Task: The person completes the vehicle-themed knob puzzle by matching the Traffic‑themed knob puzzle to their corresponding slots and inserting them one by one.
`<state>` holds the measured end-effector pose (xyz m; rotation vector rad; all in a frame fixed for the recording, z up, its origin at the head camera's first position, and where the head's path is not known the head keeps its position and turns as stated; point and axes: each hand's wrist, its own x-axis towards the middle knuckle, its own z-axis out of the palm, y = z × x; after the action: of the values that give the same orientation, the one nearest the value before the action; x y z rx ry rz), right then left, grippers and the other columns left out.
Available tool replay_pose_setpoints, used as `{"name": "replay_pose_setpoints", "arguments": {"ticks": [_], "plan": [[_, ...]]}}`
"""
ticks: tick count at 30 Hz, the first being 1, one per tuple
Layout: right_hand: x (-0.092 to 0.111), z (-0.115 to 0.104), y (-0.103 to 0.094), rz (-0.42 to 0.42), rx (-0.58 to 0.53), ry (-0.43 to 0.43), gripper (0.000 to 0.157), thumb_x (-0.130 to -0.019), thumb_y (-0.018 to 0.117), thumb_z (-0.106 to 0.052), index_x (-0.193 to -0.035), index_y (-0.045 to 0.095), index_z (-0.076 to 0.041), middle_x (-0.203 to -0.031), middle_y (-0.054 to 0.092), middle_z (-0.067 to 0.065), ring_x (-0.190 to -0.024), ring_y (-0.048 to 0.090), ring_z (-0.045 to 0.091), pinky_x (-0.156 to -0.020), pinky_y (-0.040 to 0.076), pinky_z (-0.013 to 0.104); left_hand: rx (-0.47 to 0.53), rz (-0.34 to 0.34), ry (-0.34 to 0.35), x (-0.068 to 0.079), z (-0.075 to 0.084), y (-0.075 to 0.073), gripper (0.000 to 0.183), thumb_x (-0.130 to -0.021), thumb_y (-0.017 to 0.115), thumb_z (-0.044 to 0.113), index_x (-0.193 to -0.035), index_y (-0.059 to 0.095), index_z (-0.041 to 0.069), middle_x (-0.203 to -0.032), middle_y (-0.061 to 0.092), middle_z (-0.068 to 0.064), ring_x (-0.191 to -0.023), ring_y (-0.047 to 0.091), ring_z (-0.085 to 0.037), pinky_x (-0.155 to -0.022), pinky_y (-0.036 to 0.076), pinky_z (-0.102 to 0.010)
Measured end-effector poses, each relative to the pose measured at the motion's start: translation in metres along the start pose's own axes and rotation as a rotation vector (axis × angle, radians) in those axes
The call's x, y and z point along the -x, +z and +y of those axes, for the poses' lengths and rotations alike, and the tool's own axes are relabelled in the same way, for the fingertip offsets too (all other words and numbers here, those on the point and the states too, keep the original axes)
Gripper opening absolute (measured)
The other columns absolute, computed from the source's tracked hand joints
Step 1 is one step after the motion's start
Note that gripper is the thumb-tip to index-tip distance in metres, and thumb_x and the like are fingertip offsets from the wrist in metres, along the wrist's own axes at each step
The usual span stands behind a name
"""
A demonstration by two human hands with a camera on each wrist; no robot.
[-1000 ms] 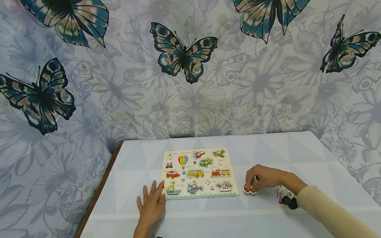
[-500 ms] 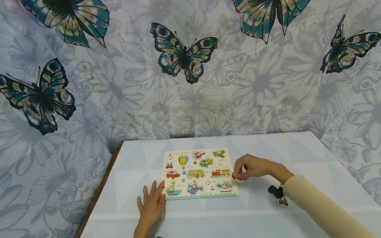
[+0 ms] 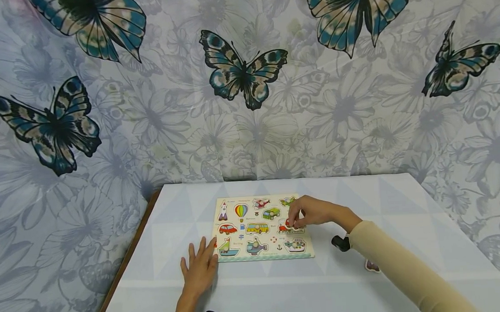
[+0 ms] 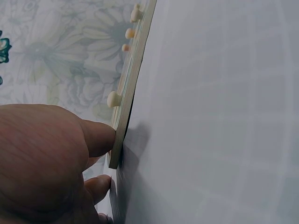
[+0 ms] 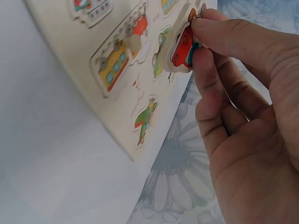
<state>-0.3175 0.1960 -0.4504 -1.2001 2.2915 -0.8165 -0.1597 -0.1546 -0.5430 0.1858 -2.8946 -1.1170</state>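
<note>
A vehicle puzzle board, cream with colourful pictures and knobbed pieces, lies on the table. My right hand is over its right part, near the train picture. Between thumb and fingertips it pinches a red vehicle puzzle piece, which is held above the board in the right wrist view. My left hand rests at the board's near left corner with its fingers spread. In the left wrist view, the left thumb touches the board's edge, below a pale wooden knob.
A purplish puzzle piece lies on the white table, partly hidden by the right sleeve. A butterfly-printed cloth hangs behind the table. Black wrist cameras sit at both cuffs.
My right hand has picked the red puzzle piece up from the table and carried it left over the board. The left hand stays in place.
</note>
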Motion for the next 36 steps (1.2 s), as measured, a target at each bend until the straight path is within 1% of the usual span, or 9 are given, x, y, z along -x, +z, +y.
{"name": "replay_pose_setpoints", "arguments": {"ticks": [9, 15, 17, 19, 22, 24, 26, 30, 36], "plan": [[-0.032, -0.013, 0.009, -0.002, 0.1, -0.078, 0.01, -0.093, 0.07, -0.008, -0.097, 0.079, -0.011, -0.097, 0.071, -0.004, -0.083, 0.064, 0.004, -0.066, 0.051, 0.024, -0.02, 0.0, -0.005, 0.001, -0.001, 0.0, 0.05, -0.101, 0.053, 0.018, -0.151, 0.046, 0.013, -0.161, 0.026, -0.026, -0.149, 0.0, -0.057, -0.109, -0.007, -0.076], [-0.056, -0.018, 0.018, -0.005, 0.121, -0.081, 0.01, -0.093, 0.07, -0.01, -0.097, 0.078, -0.014, -0.096, 0.071, -0.006, -0.081, 0.062, 0.002, -0.07, 0.053, 0.023, -0.022, 0.001, -0.011, 0.003, -0.001, -0.001, 0.05, -0.101, 0.053, 0.018, -0.15, 0.046, 0.012, -0.161, 0.027, -0.026, -0.149, 0.001, -0.057, -0.109, -0.007, -0.076], [-0.064, -0.019, 0.02, -0.012, 0.123, -0.085, 0.009, -0.093, 0.07, -0.01, -0.096, 0.078, -0.015, -0.096, 0.071, -0.007, -0.081, 0.062, 0.001, -0.073, 0.055, 0.027, -0.015, 0.005, -0.007, 0.003, 0.0, -0.001, 0.05, -0.101, 0.053, 0.018, -0.15, 0.047, 0.012, -0.161, 0.027, -0.026, -0.149, 0.001, -0.057, -0.109, -0.006, -0.076], [-0.072, -0.021, 0.022, -0.02, 0.127, -0.099, 0.01, -0.093, 0.071, -0.009, -0.096, 0.078, -0.015, -0.095, 0.072, -0.006, -0.081, 0.062, 0.001, -0.089, 0.056, 0.033, -0.007, 0.006, -0.004, 0.003, 0.001, -0.001, 0.049, -0.101, 0.053, 0.018, -0.15, 0.047, 0.012, -0.161, 0.027, -0.026, -0.149, 0.0, -0.057, -0.11, -0.007, -0.076], [-0.082, -0.025, 0.023, -0.04, 0.154, -0.111, 0.011, -0.093, 0.07, -0.009, -0.098, 0.078, -0.016, -0.096, 0.072, -0.006, -0.082, 0.063, 0.0, -0.093, 0.055, 0.037, -0.004, 0.013, 0.01, 0.002, 0.001, 0.0, 0.049, -0.101, 0.053, 0.018, -0.15, 0.047, 0.012, -0.161, 0.027, -0.027, -0.149, 0.001, -0.057, -0.109, -0.007, -0.076], [-0.089, -0.027, 0.025, -0.046, 0.164, -0.122, 0.011, -0.093, 0.07, -0.009, -0.098, 0.078, -0.015, -0.097, 0.071, -0.005, -0.083, 0.063, 0.002, -0.093, 0.055, 0.033, -0.004, 0.009, 0.012, 0.001, 0.001, 0.0, 0.049, -0.102, 0.052, 0.019, -0.15, 0.046, 0.012, -0.161, 0.027, -0.026, -0.149, 0.0, -0.057, -0.11, -0.007, -0.075], [-0.095, -0.03, 0.027, -0.054, 0.172, -0.13, 0.011, -0.094, 0.069, -0.009, -0.098, 0.078, -0.014, -0.099, 0.069, -0.004, -0.085, 0.063, 0.003, -0.079, 0.055, 0.026, -0.007, 0.009, 0.013, 0.0, 0.0, 0.001, 0.049, -0.102, 0.052, 0.019, -0.15, 0.046, 0.013, -0.161, 0.027, -0.026, -0.149, 0.001, -0.057, -0.11, -0.007, -0.076], [-0.109, -0.031, 0.034, -0.058, 0.179, -0.148, 0.011, -0.095, 0.068, -0.01, -0.099, 0.078, -0.013, -0.1, 0.07, -0.005, -0.087, 0.064, 0.004, -0.079, 0.053, 0.02, 0.0, 0.0, 0.005, -0.001, -0.002, 0.0, 0.049, -0.102, 0.052, 0.018, -0.151, 0.046, 0.014, -0.162, 0.026, -0.025, -0.15, 0.0, -0.056, -0.11, -0.007, -0.075], [-0.13, -0.032, 0.046, -0.051, 0.179, -0.13, 0.015, -0.096, 0.066, -0.01, -0.104, 0.079, -0.013, -0.099, 0.071, -0.006, -0.087, 0.065, 0.001, -0.08, 0.053, 0.02, -0.001, -0.014, 0.006, -0.004, -0.005, 0.0, 0.049, -0.103, 0.051, 0.019, -0.151, 0.045, 0.014, -0.162, 0.025, -0.025, -0.15, -0.001, -0.056, -0.109, -0.008, -0.075]]}}
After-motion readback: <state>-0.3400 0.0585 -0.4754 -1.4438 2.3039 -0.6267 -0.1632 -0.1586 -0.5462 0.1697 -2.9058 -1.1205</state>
